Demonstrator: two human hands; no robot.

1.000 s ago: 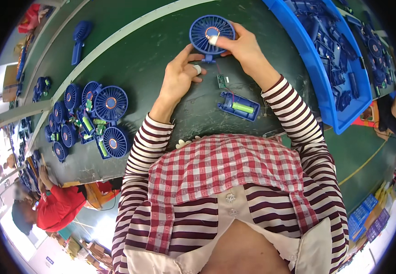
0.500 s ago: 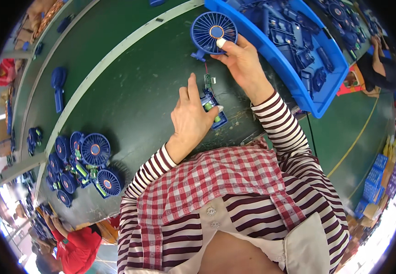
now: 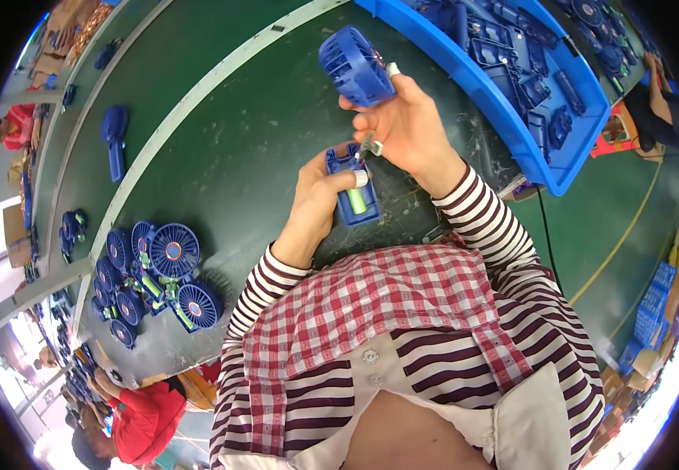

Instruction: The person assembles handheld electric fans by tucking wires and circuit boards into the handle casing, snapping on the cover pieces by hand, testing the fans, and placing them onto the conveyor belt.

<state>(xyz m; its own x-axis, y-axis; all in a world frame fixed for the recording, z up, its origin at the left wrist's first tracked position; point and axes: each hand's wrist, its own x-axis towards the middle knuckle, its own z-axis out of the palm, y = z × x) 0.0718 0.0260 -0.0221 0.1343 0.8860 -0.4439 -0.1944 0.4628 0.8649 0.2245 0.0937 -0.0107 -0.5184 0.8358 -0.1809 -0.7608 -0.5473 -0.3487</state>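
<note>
My right hand (image 3: 411,131) grips a round blue fan head (image 3: 349,69) by its rim, and the head is turned nearly edge-on. In my left hand (image 3: 312,200) is an open blue handle housing (image 3: 365,215), with the thumb laid across it. A green cylindrical battery (image 3: 356,200) lies inside the housing. Between the two hands sits a small circuit board (image 3: 368,146) with a white connector, close to my right fingers. Whether those fingers touch the board I cannot tell. White coverings wrap both thumb tips.
A blue bin (image 3: 465,100) full of blue plastic parts stands at the far right. To the left lies a cluster of fan heads with handles and batteries (image 3: 151,274). A handheld fan (image 3: 115,145) rests beyond the pale rail (image 3: 186,100). Nearby is a person in red (image 3: 145,423).
My left hand has taken hold of the handle housing and raised it. The fan head has turned from face-on to nearly edge-on, and the circuit board is now by my right fingers.
</note>
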